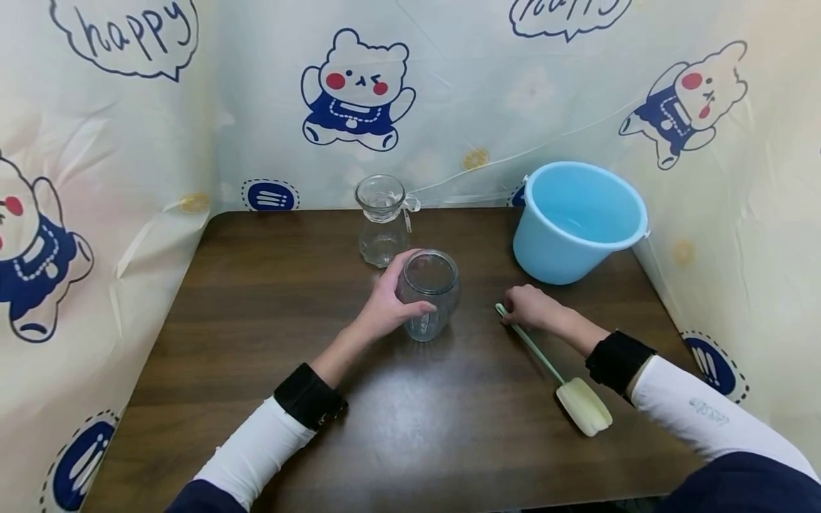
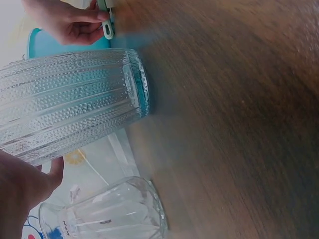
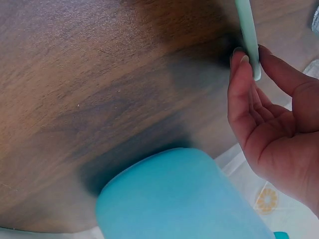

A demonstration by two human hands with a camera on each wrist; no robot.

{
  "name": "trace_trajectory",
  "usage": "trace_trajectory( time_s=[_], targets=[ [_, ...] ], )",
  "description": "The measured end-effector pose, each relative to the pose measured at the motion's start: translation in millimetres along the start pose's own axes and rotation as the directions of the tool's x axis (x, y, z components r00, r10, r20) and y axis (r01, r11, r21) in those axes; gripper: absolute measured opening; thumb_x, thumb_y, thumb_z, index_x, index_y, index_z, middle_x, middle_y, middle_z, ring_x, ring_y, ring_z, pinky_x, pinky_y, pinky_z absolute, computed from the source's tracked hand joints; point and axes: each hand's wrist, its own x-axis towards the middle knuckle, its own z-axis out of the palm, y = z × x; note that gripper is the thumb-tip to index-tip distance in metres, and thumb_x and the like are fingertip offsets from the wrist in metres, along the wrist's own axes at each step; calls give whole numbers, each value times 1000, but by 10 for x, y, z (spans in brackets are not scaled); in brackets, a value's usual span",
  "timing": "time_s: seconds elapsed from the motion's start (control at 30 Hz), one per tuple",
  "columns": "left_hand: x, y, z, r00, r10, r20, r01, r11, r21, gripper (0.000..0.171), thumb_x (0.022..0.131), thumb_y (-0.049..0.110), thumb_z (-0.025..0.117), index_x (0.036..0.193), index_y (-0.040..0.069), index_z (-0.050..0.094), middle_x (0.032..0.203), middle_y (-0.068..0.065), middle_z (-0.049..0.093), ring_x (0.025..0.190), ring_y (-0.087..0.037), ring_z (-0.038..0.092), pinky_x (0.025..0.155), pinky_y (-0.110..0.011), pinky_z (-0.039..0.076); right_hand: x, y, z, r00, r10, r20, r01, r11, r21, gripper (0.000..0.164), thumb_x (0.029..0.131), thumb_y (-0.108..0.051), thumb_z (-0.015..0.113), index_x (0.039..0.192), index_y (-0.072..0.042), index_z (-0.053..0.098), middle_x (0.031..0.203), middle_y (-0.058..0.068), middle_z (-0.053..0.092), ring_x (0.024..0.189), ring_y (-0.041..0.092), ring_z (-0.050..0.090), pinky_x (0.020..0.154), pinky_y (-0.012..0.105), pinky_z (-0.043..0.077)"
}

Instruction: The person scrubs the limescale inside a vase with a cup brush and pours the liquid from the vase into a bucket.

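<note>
My left hand (image 1: 393, 303) holds a clear ribbed glass jar (image 1: 442, 306) near the middle of the table, thumb on the near side and fingers around the far side. The jar stands upright, its mouth facing up; its bumpy wall (image 2: 70, 94) fills much of the left wrist view. To the right, my right hand (image 1: 535, 308) pinches the end of a sponge brush's light green handle (image 1: 539, 354) between thumb and fingers. The brush's pale yellow sponge head (image 1: 585, 407) points toward the table's near right.
Behind the jar stands a clear glass vase (image 1: 380, 239) with a white ribbon at its neck. A light blue bucket (image 1: 564, 249) is at the back right, close to my right hand. A printed curtain (image 1: 449, 92) hangs around the brown wooden table (image 1: 269, 285).
</note>
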Motion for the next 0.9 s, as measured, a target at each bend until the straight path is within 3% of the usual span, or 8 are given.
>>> trace_trajectory(
  time_s=[0.13,0.27,0.37,0.47,0.57,0.63,0.73,0.9],
  targets=[
    [7,7,-2,1000,2,-1,-2,1000,29,117,66,84,77,152,10,46,148,-10,56,136,-29,50,116,-55,28,-22,27,11,1000,-13,-10,14,1000,11,14,97,-15,75,93,-4,67,77,6,61,64,16,58,58,27,48],
    [1,22,-12,1000,-20,3,20,999,38,92,78,54,87,151,15,47,146,-5,58,133,-26,52,114,-57,27,-41,38,8,999,-25,-22,25,999,28,14,97,-16,74,94,-4,67,78,6,61,64,16,58,59,27,49],
    [-9,33,-15,999,-32,7,31,998,51,84,81,40,86,151,18,47,145,-3,58,132,-25,52,113,-57,30,-54,41,-5,999,-34,-34,35,999,26,15,97,-18,75,94,-5,67,79,5,62,64,16,59,59,28,50],
    [-24,41,-18,999,-42,10,41,996,82,92,80,58,84,153,20,45,147,-3,55,134,-25,50,113,-57,33,-69,21,-29,996,-55,-75,56,998,0,17,98,-21,74,97,-5,68,79,5,64,65,16,60,60,29,51],
    [-43,48,-29,999,-39,5,38,995,94,103,77,78,74,156,20,43,150,-5,53,136,-27,48,113,-57,34,-89,-63,-71,979,-113,-171,110,994,-27,19,100,-23,71,100,-4,69,81,4,67,67,15,62,64,32,55],
    [-61,54,-48,1000,-27,1,27,996,85,106,78,82,69,157,18,41,151,-8,52,137,-29,47,114,-56,35,-110,-166,-94,951,-168,-260,167,986,-25,19,101,-23,70,103,-4,70,84,4,70,70,14,64,67,34,58],
    [-101,64,-94,1000,10,-12,-9,999,46,100,86,79,63,157,12,40,151,-14,51,140,-32,47,117,-56,35,-155,-361,-109,889,-240,-389,269,963,21,19,103,-23,67,109,-5,71,88,4,73,73,14,65,70,35,59],
    [-185,106,-169,996,81,-33,-80,996,24,68,109,51,45,155,2,40,150,-22,51,143,-36,45,115,-57,37,-254,-624,-93,781,-296,-550,431,893,132,26,106,-27,63,123,-7,66,101,5,73,85,17,65,77,36,58]
  ],
)
